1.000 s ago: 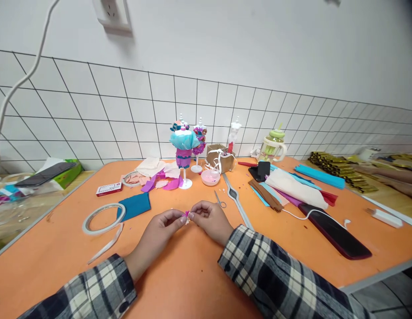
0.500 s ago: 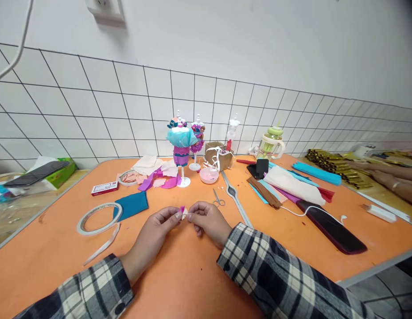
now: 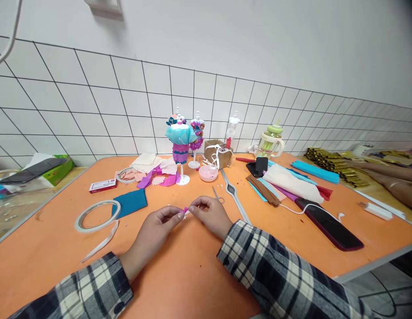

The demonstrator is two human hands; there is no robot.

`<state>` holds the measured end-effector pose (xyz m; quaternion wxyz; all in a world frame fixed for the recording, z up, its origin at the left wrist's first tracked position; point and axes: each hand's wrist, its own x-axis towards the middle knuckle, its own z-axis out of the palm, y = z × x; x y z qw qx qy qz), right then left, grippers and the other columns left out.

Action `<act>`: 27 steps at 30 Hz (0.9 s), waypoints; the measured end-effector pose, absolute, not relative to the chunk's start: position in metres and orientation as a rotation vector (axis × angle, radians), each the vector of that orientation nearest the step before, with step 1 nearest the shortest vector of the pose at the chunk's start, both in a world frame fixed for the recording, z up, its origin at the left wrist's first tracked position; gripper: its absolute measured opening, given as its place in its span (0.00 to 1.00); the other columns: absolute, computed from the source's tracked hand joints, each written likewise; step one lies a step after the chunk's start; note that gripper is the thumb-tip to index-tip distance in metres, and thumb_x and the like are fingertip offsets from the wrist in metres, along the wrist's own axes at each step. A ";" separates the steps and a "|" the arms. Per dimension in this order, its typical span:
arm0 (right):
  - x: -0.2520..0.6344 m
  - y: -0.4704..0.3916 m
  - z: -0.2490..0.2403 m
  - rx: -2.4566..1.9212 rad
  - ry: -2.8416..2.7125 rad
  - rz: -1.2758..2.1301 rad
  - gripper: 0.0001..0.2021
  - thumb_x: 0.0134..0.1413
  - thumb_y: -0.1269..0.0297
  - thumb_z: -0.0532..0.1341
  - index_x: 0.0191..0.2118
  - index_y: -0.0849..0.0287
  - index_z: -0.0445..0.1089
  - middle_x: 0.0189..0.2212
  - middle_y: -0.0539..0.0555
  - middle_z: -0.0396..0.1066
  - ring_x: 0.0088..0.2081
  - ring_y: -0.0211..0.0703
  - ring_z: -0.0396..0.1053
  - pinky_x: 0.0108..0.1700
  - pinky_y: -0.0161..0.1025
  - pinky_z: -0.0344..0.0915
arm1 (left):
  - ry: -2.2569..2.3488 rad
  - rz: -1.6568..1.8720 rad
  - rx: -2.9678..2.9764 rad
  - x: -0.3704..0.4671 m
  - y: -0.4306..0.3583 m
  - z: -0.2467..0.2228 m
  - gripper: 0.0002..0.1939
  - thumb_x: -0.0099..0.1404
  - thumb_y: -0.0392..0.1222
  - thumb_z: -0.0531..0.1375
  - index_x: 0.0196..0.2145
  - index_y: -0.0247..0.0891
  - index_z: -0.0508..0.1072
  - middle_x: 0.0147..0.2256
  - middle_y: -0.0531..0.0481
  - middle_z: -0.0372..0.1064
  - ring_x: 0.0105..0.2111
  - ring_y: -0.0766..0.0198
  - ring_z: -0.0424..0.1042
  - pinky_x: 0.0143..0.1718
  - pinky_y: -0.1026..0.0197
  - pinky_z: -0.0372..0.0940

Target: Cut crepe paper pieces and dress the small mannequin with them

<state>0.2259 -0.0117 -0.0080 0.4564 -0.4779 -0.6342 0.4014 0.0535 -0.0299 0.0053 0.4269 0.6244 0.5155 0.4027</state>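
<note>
Between the fingertips of both hands is a small purple and white paper piece, partly hidden by the fingers. My left hand pinches it from the left, thumb and index finger closed on it. My right hand pinches at its right side with curled fingers. Silver scissors lie just beyond my right hand, partly covered by it. A teal paper sheet and a roll of white tape lie left of my left hand, with a loose tape strip nearby.
Dress forms, one in a blue and purple outfit, stand at the back beside a pink bowl and cardboard box. Right are a bottle, folded papers and phone. Another person's arm shows far right.
The fingers of my right hand have shifted over the small piece, and less of its white part shows. The view has tilted slightly. Another person's arm at far right has moved.
</note>
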 end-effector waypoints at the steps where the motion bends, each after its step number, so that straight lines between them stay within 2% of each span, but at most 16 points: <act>1: 0.226 -0.012 -0.008 -1.159 -1.538 1.041 0.07 0.49 0.62 0.62 0.30 0.61 0.71 0.27 0.50 0.70 0.28 0.36 0.62 0.31 0.34 0.60 | 1.288 1.018 1.546 0.053 -0.029 0.004 0.16 0.54 0.55 0.64 0.32 0.38 0.79 0.33 0.47 0.78 0.35 0.55 0.74 0.40 0.58 0.66; 4: 0.225 -0.014 -0.006 -1.113 -1.526 1.107 0.09 0.49 0.61 0.63 0.35 0.60 0.72 0.31 0.51 0.71 0.27 0.35 0.62 0.29 0.33 0.60 | 1.273 1.007 1.534 0.052 -0.027 0.002 0.16 0.54 0.54 0.64 0.32 0.38 0.79 0.33 0.47 0.78 0.36 0.54 0.74 0.41 0.57 0.66; 9: 0.224 -0.014 -0.008 -1.204 -1.604 1.016 0.05 0.48 0.64 0.63 0.29 0.61 0.72 0.24 0.49 0.68 0.25 0.34 0.60 0.28 0.33 0.58 | 1.261 1.008 1.529 0.051 -0.028 0.002 0.14 0.55 0.50 0.63 0.34 0.38 0.79 0.36 0.45 0.79 0.41 0.51 0.74 0.46 0.54 0.66; 11: 0.224 -0.012 -0.009 -1.233 -1.604 1.019 0.05 0.49 0.64 0.63 0.31 0.61 0.73 0.23 0.49 0.68 0.24 0.34 0.60 0.28 0.33 0.57 | 1.220 1.041 1.530 0.051 -0.029 0.002 0.16 0.54 0.47 0.63 0.40 0.39 0.78 0.43 0.44 0.77 0.47 0.49 0.72 0.50 0.52 0.64; 13: 0.225 -0.011 -0.011 -1.248 -1.615 0.997 0.05 0.50 0.64 0.63 0.31 0.61 0.73 0.23 0.49 0.68 0.25 0.34 0.61 0.28 0.32 0.58 | 1.196 1.066 1.544 0.051 -0.030 0.003 0.23 0.55 0.47 0.62 0.49 0.40 0.74 0.50 0.42 0.73 0.52 0.48 0.69 0.53 0.50 0.63; 15: 0.225 -0.011 -0.012 -1.239 -1.644 0.980 0.05 0.49 0.64 0.63 0.30 0.60 0.73 0.23 0.49 0.68 0.25 0.34 0.61 0.28 0.32 0.58 | 1.227 1.075 1.591 0.051 -0.030 0.004 0.24 0.56 0.50 0.62 0.50 0.40 0.74 0.53 0.42 0.71 0.53 0.48 0.68 0.53 0.50 0.62; 18: 0.224 -0.013 -0.013 -1.218 -1.685 1.013 0.05 0.49 0.63 0.64 0.29 0.60 0.73 0.21 0.47 0.66 0.24 0.34 0.59 0.27 0.32 0.56 | 1.286 1.068 1.675 0.051 -0.027 0.005 0.17 0.55 0.53 0.63 0.37 0.40 0.78 0.45 0.43 0.75 0.47 0.50 0.71 0.52 0.52 0.63; 20: 0.224 -0.013 -0.014 -1.205 -1.687 1.048 0.06 0.48 0.63 0.64 0.29 0.60 0.73 0.20 0.47 0.65 0.23 0.33 0.58 0.26 0.31 0.55 | 1.291 1.057 1.669 0.051 -0.025 0.004 0.14 0.54 0.53 0.64 0.31 0.40 0.78 0.38 0.45 0.77 0.41 0.52 0.73 0.48 0.54 0.65; 24: 0.223 -0.012 -0.016 -1.185 -1.615 1.107 0.07 0.47 0.61 0.65 0.29 0.60 0.72 0.21 0.47 0.65 0.23 0.33 0.57 0.26 0.32 0.55 | 1.317 1.061 1.576 0.049 -0.024 0.002 0.15 0.56 0.54 0.62 0.30 0.39 0.76 0.32 0.48 0.76 0.36 0.55 0.73 0.42 0.57 0.66; 27: 0.223 -0.011 -0.017 -1.160 -1.577 1.135 0.06 0.47 0.63 0.65 0.29 0.60 0.72 0.22 0.47 0.67 0.24 0.33 0.58 0.27 0.32 0.56 | 1.293 1.064 1.529 0.049 -0.025 0.003 0.17 0.57 0.55 0.62 0.36 0.38 0.77 0.36 0.47 0.77 0.40 0.54 0.73 0.44 0.57 0.66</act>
